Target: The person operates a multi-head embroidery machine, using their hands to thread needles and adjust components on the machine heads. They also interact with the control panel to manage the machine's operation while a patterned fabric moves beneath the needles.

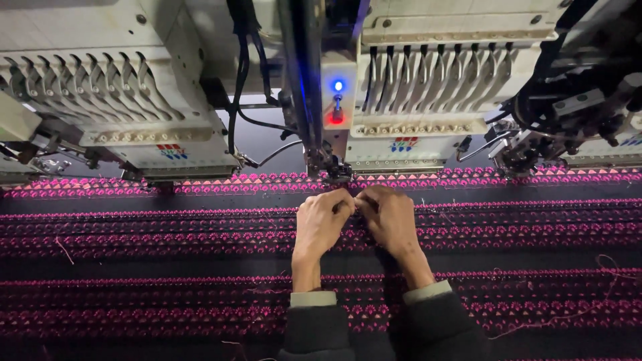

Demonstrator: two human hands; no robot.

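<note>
The left hand [319, 224] and the right hand [391, 220] meet fingertip to fingertip at the middle of the view, both curled with thumb and forefinger pinched together just below the needle area [336, 172] of an embroidery machine. Whatever they pinch is too fine to make out; it may be a thread, but I cannot tell. The heels of both hands rest on the dark fabric [167, 261], and the wrists come out of dark sleeves with pale cuffs [313, 298] at the bottom edge.

The fabric is stretched flat across the whole width of the view, black with horizontal bands of pink stitched motifs. The hands lie on the band nearest the machine, right in front of the central head.

Above, 2 white embroidery heads stand side by side: the left head [127, 100] with a row of curved thread levers, and the central head [418, 87] with a similar row. Between them a narrow panel carries a small blue light [338, 85] above a red light [336, 117]. Black cables [241, 80] hang down beside the panel. A 3rd head [575, 113], darker and seen at an angle, sits at the right edge. Loose pink thread ends [588, 304] trail over the fabric at the lower right.
</note>
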